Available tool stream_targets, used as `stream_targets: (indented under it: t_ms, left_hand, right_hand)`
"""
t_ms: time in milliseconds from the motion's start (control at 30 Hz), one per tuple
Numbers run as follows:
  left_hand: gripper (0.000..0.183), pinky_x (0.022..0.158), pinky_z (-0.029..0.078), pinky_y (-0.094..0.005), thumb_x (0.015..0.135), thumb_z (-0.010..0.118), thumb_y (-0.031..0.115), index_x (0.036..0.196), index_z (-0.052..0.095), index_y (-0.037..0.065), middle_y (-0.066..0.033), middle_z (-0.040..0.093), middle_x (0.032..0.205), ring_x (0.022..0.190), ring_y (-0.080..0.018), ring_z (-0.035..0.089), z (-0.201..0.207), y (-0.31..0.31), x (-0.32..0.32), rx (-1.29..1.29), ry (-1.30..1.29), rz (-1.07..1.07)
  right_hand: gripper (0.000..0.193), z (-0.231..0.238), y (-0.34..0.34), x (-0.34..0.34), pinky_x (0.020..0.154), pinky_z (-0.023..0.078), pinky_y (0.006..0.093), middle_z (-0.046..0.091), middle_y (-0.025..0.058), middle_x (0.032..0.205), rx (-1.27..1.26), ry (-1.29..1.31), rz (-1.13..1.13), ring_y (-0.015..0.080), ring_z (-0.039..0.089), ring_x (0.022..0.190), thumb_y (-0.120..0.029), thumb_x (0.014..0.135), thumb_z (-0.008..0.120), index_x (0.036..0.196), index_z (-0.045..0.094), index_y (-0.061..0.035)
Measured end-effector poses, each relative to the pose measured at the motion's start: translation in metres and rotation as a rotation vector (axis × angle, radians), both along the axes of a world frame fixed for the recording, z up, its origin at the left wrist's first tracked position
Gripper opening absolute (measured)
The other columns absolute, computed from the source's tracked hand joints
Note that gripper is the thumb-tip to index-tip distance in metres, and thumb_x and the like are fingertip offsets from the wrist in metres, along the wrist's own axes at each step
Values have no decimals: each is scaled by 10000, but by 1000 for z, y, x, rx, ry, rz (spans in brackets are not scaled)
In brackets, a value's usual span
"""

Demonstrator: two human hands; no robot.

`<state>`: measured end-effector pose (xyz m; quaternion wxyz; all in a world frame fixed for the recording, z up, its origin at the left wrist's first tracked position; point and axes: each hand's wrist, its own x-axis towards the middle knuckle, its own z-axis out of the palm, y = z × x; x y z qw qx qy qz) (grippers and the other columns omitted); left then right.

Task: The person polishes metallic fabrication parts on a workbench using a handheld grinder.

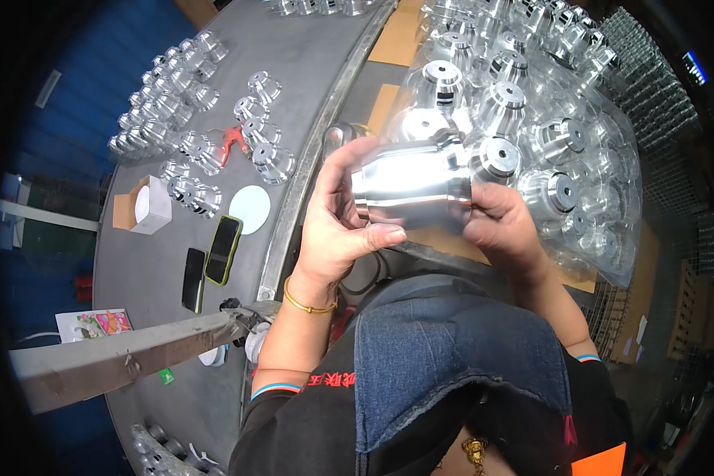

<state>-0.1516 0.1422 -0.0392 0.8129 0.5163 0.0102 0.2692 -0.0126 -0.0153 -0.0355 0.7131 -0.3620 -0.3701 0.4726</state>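
A shiny, cup-shaped metal part [412, 186] lies sideways between my two hands in front of my chest. My left hand [337, 218] wraps its left end, the thumb pressed along the lower side. At the other end, my right hand [504, 222] grips the part's edge with its fingers and thumb. The metal surface is slightly blurred. Just beyond it, several similar metal parts [506, 107] stand in a clear plastic tray [623, 254], each with a small hole in its top.
On the grey table [309, 40] at left are rows of metal parts [166, 103], a red air gun [232, 144], a white box [152, 208], a white disc [249, 209] and two phones [224, 250]. A metal beam [127, 353] crosses at lower left. Stacked metal parts [642, 71] stand far right.
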Motion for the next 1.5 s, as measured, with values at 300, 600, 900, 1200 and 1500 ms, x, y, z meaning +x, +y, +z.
stream_targets:
  t_ms: [300, 600, 900, 1200, 1500]
  left_hand:
    - [872, 811, 541, -318, 598, 786, -45, 1329, 315, 28, -120, 400, 1300, 1155, -221, 467, -3, 0, 4, 96, -51, 23]
    - [845, 778, 522, -260, 613, 769, -48, 1331, 328, 15, -124, 419, 1306, 1123, -189, 487, -3, 9, 4, 147, 41, -121]
    - [1158, 1033, 316, -359, 458, 868, 119, 1398, 204, -16, -252, 448, 1299, 1214, -287, 449, 6, 24, 22, 317, 90, -312]
    - [838, 958, 410, -371, 635, 785, 168, 1334, 351, 7, -217, 458, 1296, 1152, -287, 490, -46, 92, 50, 356, 286, 526]
    - [964, 909, 439, -394, 580, 785, 164, 1376, 243, 109, -269, 475, 1226, 1088, -384, 528, -148, 124, 88, 960, 1018, 566]
  right_hand:
    - [423, 5, 2, 4, 961, 393, 313, 597, 141, 1118, -2, 86, 10, 195, 554, 1046, -134, 823, 640, 1156, 525, 100]
    - [571, -3, 4, -4, 995, 378, 377, 506, 182, 1242, -96, 614, 30, 266, 499, 1150, -364, 913, 490, 1287, 379, 53]
    - [559, -5, 11, -8, 954, 430, 413, 517, 152, 1233, -200, 986, 236, 263, 533, 1113, -444, 933, 411, 1290, 395, -15]
    - [527, -23, 4, -9, 941, 431, 435, 504, 124, 1254, -55, 855, 84, 256, 502, 1155, -323, 892, 543, 1306, 383, -40]
    - [485, -48, 13, -20, 927, 432, 453, 493, 142, 1270, -136, 1075, 126, 270, 491, 1166, -354, 936, 443, 1296, 398, -31]
